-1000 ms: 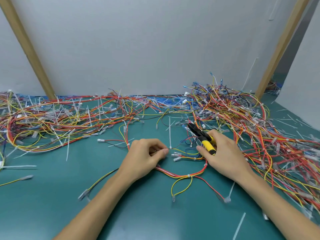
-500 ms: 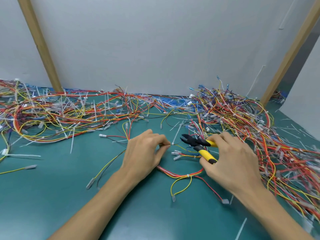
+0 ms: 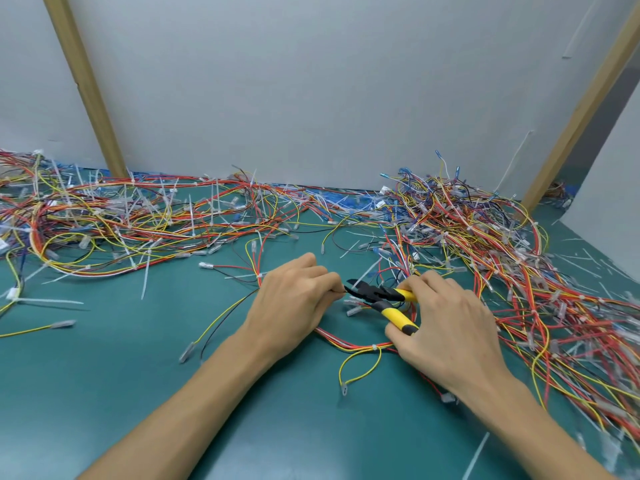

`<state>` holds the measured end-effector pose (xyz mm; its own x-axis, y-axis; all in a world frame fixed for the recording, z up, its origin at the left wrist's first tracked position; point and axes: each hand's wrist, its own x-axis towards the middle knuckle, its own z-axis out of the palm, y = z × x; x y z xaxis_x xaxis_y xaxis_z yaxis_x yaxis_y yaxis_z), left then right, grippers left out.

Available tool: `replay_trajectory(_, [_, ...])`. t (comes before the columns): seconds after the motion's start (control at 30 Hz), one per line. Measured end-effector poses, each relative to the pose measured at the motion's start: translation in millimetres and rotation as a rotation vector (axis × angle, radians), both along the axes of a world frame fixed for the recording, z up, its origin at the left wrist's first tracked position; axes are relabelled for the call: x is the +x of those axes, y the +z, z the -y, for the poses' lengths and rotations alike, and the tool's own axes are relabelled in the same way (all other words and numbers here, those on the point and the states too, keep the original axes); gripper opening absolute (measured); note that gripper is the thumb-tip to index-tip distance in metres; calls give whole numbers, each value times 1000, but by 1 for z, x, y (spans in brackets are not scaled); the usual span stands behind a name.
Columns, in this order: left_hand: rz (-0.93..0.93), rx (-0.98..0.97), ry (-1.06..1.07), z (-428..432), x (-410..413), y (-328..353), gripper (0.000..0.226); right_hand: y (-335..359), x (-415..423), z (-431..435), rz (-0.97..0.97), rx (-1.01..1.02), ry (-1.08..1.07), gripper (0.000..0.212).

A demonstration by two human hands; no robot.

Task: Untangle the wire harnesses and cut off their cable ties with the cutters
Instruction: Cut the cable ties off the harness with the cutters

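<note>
Right hand [image 3: 446, 327] grips cutters [image 3: 375, 294] by the yellow handles. Long axis runs left-right, jaws parted, tips pointing at left hand [image 3: 294, 299]. Left hand pinches a harness [image 3: 346, 344] strand just left of the tips. Rest of the harness loops on the tabletop [image 3: 138, 393] below the cutters. Can't make out a tie at the tips.

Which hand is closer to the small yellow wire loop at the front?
Right. The right hand, holding the cutters, lies right beside the yellow loop, at its upper right; the left hand sits farther up-left.
</note>
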<state>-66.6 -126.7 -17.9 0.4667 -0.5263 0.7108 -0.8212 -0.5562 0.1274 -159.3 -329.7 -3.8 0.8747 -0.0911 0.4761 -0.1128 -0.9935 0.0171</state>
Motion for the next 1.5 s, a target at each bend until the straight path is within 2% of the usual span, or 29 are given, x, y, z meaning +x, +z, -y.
replay_trajectory(0.43, [-165,-157,35,1,-4,-3,13,4,0,-1,-145,0,31,30])
replay_trajectory(0.6, [-280,-219,59,0,-2,-3,9,3,-1,-3,-75,-44,85,41])
replay_trajectory(0.87, [-308,-263,14,-1,-5,-1,7,-3,-3,-3,-127,117,87,62])
replay_trajectory(1.5, [-370,-245,-44,-2,-6,-3,5,-6,5,9,-193,153,134,66])
